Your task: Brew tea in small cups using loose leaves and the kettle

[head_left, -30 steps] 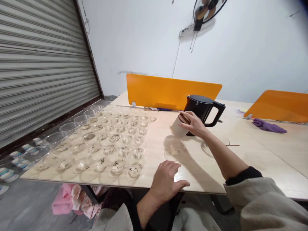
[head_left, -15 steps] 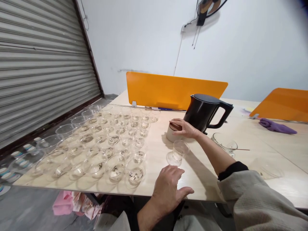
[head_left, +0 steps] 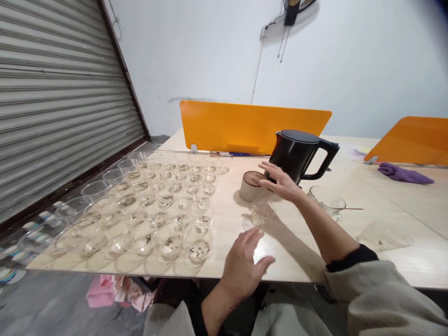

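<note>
Clear cups (head_left: 166,201) with dark bits cover table (head_left: 226,205) left. Left hand (head_left: 241,262) empty, fingers spread. Brown-topped jar (head_left: 249,192) upright behind lone cup (head_left: 263,213); right hand (head_left: 283,184) ungripped at jar's right rim, contact unclear, kettle (head_left: 291,156) just behind.

Rows of plastic cups (head_left: 199,249) stood on the table (head_left: 227,210) to my left. Ahead, a single cup (head_left: 263,212) sat before a canister (head_left: 250,191), with an electric kettle (head_left: 289,156) behind and rightward, then a desk divider (head_left: 241,126). A cloth (head_left: 405,172) lay far right.
</note>
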Demonstrator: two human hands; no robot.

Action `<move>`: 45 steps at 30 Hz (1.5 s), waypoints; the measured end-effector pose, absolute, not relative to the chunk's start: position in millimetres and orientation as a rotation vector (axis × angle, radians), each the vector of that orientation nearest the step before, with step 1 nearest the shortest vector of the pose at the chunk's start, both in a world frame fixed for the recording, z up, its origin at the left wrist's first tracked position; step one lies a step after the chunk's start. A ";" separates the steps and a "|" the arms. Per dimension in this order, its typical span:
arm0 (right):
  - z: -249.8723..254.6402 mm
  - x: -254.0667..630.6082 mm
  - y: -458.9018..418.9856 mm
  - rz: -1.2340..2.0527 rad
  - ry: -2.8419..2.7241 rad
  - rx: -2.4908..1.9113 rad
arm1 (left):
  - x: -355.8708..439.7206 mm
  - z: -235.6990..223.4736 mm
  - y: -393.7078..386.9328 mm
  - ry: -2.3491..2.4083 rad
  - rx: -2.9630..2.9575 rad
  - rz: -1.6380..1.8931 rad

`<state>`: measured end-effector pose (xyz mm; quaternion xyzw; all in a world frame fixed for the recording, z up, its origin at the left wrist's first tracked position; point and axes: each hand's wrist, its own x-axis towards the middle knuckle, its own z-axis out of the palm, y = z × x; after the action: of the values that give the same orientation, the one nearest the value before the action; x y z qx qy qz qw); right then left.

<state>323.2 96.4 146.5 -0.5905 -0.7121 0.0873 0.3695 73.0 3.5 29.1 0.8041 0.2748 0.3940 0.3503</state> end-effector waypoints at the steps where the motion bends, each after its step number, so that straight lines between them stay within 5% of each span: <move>1: 143.2 321.9 82.4 0.203 -1.693 -1.519 | 72.1 27.9 4.3 0.760 2.007 1.053; 7: 102.7 304.1 9.2 0.597 -1.158 -1.586 | 75.1 20.7 14.1 0.846 1.696 1.033; 20: 87.8 267.5 -18.3 0.801 -1.407 -1.596 | 72.1 28.6 5.2 0.908 1.968 0.995; 34: 159.8 347.1 -6.4 0.185 -0.847 -1.399 | 77.6 21.9 5.3 0.945 2.014 0.987; 45: 156.2 404.0 20.1 -0.055 -0.668 -1.465 | 78.5 22.2 3.5 0.951 2.013 0.992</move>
<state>404.0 20.1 156.2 -0.6559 -0.2990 -0.0244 0.6926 78.5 3.5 22.2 0.7752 0.3663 0.3820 0.3449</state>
